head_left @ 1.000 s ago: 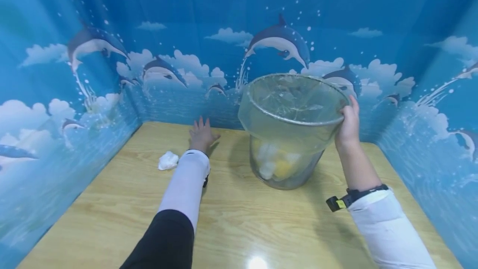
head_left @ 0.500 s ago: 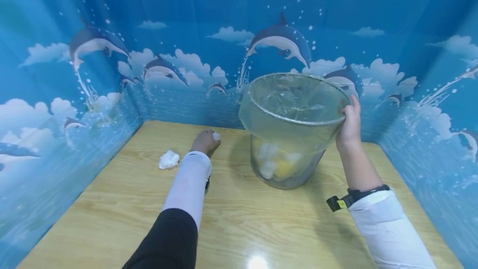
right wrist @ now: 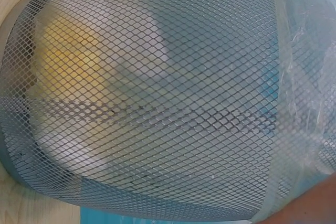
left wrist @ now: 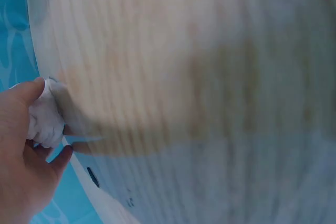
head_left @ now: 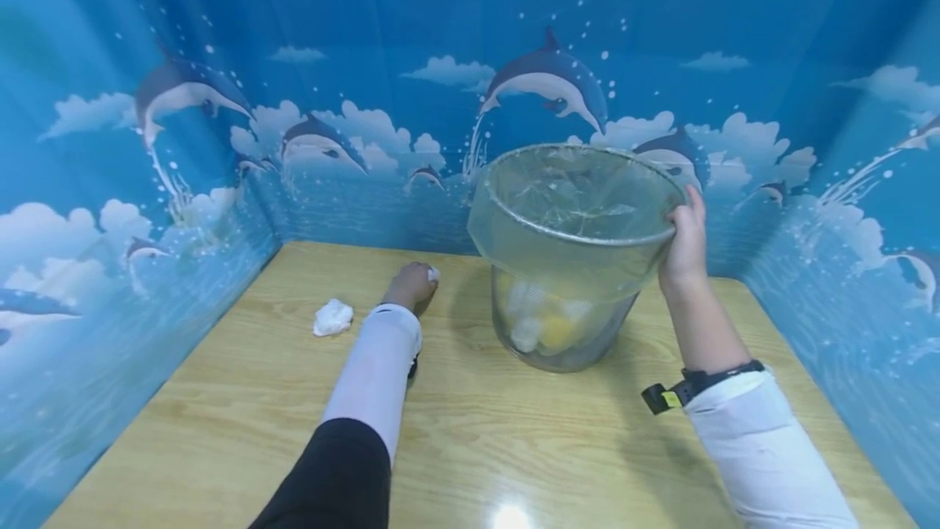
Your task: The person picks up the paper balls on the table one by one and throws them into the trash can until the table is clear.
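Near the back edge of the table, my left hand (head_left: 413,284) grips a crumpled white paper ball (left wrist: 46,119); in the left wrist view thumb and fingers curl about it. A mesh wastebasket (right wrist: 210,93) lined with a clear plastic bag (head_left: 507,247) stands at the centre right, slightly tilted. My right hand (head_left: 685,239) holds its rim from the right side, the thumb over the edge. White and yellow crumpled things (right wrist: 71,56) show through the mesh at the bottom of the basket. Another crumpled white paper ball (head_left: 333,317) lies on the table, left of my left forearm.
The wood-grain table (head_left: 470,447) reaches back to a blue curtain (head_left: 330,15) printed with dolphins, which also runs along both sides. The wastebasket stands to the right of my left hand.
A second ago my left hand lay with its fingers spread; it has since closed on a white paper ball and shifted slightly right. The right hand and wastebasket have stayed put.
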The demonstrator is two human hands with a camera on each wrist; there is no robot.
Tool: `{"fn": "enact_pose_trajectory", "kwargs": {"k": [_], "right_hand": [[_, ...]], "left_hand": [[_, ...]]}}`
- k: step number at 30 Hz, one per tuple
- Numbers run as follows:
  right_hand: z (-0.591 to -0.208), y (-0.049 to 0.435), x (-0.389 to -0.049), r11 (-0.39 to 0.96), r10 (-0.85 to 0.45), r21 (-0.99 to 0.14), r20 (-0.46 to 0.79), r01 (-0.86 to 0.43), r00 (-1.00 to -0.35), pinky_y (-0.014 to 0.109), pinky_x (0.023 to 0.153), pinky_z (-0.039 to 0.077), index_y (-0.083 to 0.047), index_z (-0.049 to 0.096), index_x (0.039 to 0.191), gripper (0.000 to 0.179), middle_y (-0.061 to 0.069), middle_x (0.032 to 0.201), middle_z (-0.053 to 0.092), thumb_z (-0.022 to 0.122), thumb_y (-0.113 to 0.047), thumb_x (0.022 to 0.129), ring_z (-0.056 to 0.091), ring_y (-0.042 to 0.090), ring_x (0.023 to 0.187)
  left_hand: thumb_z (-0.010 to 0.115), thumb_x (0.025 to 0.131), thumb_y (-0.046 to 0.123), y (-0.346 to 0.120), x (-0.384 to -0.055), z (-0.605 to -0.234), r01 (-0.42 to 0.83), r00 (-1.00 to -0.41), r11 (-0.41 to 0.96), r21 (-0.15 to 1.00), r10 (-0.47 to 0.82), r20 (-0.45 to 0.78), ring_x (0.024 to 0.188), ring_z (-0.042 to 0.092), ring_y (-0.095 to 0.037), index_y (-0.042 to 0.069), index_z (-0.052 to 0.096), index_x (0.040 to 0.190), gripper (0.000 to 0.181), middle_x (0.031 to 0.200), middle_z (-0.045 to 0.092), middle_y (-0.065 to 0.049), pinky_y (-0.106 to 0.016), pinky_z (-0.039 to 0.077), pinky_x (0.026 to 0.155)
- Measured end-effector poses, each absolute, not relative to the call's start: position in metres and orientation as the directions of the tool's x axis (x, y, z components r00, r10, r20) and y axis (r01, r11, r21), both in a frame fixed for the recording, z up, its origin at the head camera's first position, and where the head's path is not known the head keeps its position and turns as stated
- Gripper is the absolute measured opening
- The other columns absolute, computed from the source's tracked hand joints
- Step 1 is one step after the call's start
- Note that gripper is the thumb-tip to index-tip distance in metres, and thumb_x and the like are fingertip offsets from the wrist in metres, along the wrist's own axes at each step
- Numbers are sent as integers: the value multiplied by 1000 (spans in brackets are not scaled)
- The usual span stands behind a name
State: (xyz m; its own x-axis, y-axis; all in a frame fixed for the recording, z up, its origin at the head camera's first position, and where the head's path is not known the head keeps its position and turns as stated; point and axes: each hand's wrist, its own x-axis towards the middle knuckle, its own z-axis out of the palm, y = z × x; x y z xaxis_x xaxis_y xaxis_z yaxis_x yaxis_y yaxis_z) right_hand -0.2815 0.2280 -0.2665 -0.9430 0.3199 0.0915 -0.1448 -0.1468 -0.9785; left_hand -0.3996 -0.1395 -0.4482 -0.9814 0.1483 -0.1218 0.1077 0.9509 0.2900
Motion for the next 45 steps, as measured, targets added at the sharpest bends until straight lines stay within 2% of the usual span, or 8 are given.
{"fn": "enact_pose_trajectory", "kwargs": {"k": [2, 5, 11, 18, 27, 32, 38, 45], "right_hand": [[-266, 228, -282, -147, 320, -978, 93, -146, -943, 23, 105, 23, -26, 5, 157, 70, -6, 163, -8, 25, -14, 91, 16, 13, 139], [-266, 228, -281, -148, 323, -978, 93, -147, -942, 23, 107, 21, -26, 5, 157, 70, -6, 163, -7, 25, -14, 91, 14, 12, 141], [-266, 227, -280, -155, 314, -978, 87, -141, -946, 24, 109, 20, -25, 3, 157, 70, -6, 163, -8, 25, -14, 91, 14, 12, 141], [-266, 229, -281, -149, 309, -978, 93, -145, -946, 22, 105, 21, -26, 3, 157, 69, -7, 163, -10, 25, -15, 92, 12, 12, 141], [-266, 228, -282, -149, 314, -980, 80, -133, -946, 24, 111, 18, -26, 3, 157, 70, -6, 163, -9, 25, -14, 92, 8, 11, 144], [-264, 229, -283, -148, 317, -978, 94, -147, -944, 24, 109, 20, -26, 5, 157, 70, -6, 163, -8, 26, -14, 91, 10, 11, 143], [-263, 230, -281, -155, 316, -976, 99, -154, -944, 23, 108, 21, -26, 4, 157, 70, -6, 163, -8, 26, -14, 92, 13, 12, 142], [-265, 228, -280, -151, 308, -978, 95, -147, -947, 24, 109, 20, -27, 4, 157, 69, -7, 163, -8, 26, -16, 92, 12, 12, 143]], "left_hand": [[49, 99, 21, -139, -399, -448, 118, -982, 949, 292, 156, -111, 128, 48, -37, -1, 53, 134, 41, 137, 51, -21, -48, 39, 108], [54, 97, 17, -139, -399, -450, 128, -984, 947, 295, 159, -85, 123, 51, -36, 0, 55, 130, 38, 133, 54, -21, -48, 42, 105], [57, 95, 17, -138, -398, -452, 125, -984, 951, 284, 155, -86, 119, 54, -35, 2, 58, 126, 35, 126, 57, -19, -47, 44, 103], [60, 94, 19, -137, -399, -454, 161, -983, 948, 275, 179, -42, 115, 55, -38, -2, 58, 122, 35, 121, 59, -22, -47, 45, 102], [60, 95, 21, -142, -395, -448, 113, -991, 933, 342, 132, -31, 109, 58, -37, -5, 58, 117, 34, 114, 61, -23, -47, 48, 96], [60, 94, 23, -145, -397, -436, 71, -997, 911, 407, 73, 11, 105, 60, -37, -5, 56, 118, 38, 113, 62, -23, -47, 50, 91], [56, 97, 21, -146, -398, -414, 40, -999, 895, 444, 36, 17, 112, 55, -39, -5, 51, 123, 38, 119, 55, -24, -49, 47, 95], [57, 97, 20, -150, -404, -387, 44, -995, 880, 474, -4, 99, 113, 54, -39, -6, 50, 124, 39, 120, 55, -25, -48, 47, 95]]}}
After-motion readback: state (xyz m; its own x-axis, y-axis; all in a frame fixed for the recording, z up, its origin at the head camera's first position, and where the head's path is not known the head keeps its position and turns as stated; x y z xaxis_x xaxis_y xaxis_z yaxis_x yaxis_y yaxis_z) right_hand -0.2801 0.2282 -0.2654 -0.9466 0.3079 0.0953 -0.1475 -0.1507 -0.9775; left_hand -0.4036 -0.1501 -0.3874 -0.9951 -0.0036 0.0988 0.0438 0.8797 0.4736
